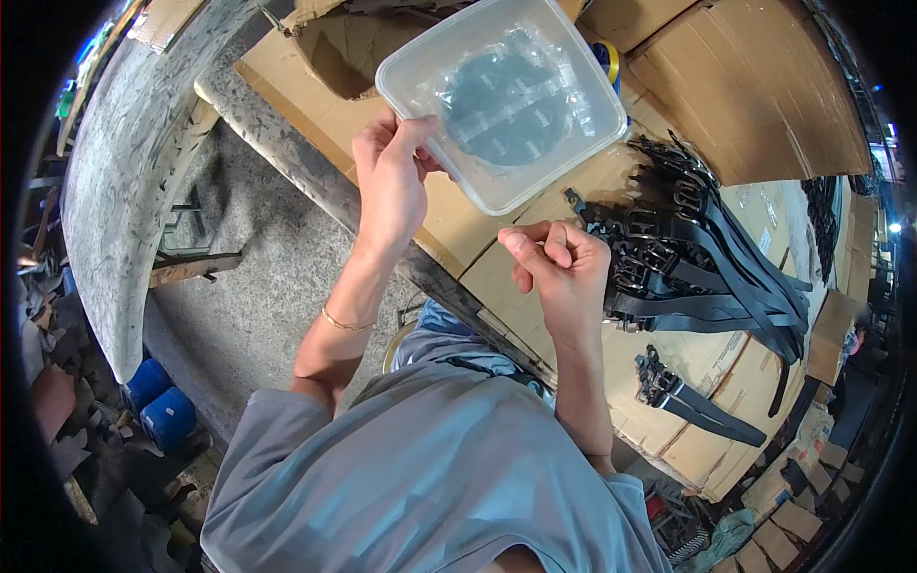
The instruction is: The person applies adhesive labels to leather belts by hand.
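Note:
My left hand grips the near left edge of a square translucent plastic tub, thumb over the rim. The tub is tilted, its open side towards me. Inside it shows a round grey-green shape with shiny clear film across and around it. Just below the tub's near corner is my right hand, its fingers curled and thumb pressed to the index finger; I cannot tell whether anything small is pinched there. Right beside that hand lies a large pile of black belts with metal buckles.
A smaller bundle of belts lies on the cardboard-covered table. Cardboard boxes stand along the back. A blue and yellow roll sits behind the tub. Blue drums stand on the floor at left, past a pale worn surface.

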A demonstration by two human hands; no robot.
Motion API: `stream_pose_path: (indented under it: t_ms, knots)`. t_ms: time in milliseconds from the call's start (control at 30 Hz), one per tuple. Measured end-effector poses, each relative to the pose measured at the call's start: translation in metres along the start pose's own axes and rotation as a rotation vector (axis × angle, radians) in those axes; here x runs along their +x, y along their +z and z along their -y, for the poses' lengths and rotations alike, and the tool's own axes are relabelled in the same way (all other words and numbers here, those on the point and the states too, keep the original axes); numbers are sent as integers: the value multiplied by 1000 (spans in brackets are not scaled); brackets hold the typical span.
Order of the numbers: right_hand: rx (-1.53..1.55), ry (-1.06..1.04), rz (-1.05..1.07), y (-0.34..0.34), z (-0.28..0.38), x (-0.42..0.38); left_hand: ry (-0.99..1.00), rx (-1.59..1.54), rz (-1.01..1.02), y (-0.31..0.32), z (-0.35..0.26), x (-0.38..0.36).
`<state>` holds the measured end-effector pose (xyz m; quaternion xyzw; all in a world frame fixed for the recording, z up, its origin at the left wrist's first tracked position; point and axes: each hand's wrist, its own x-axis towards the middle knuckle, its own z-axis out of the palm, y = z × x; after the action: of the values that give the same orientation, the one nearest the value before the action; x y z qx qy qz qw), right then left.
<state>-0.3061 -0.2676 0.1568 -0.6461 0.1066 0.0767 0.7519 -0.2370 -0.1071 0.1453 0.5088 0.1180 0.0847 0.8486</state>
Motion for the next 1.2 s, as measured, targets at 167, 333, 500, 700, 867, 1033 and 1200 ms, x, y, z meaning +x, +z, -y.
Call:
stream_pose_path:
  t_ms: [167, 333, 500, 700, 867, 1033, 1200]
  knots:
    - [5, -20, -57, 4, 1, -1, 1, 15, 58, -4, 3, -4]
    - [24, -29, -78, 4, -3, 0, 34, -9, 48, -1, 2, -7]
    - [15, -113, -70, 4, -10, 2, 37, -2, 26, 1, 2, -10]
    - [-99, -102, -126, -4, -27, 0, 107, 143, -41, -13, 35, -17]
    - [45, -97, -167, -12, -50, 7, 84, 73, 56, -5, 39, -24]
    - [47, -180, -163, -22, -59, 4, 97, 68, 45, 3, 41, -34]
    - [-77, -153, -217, -25, -65, -6, 80, 16, 15, 8, 39, -39]
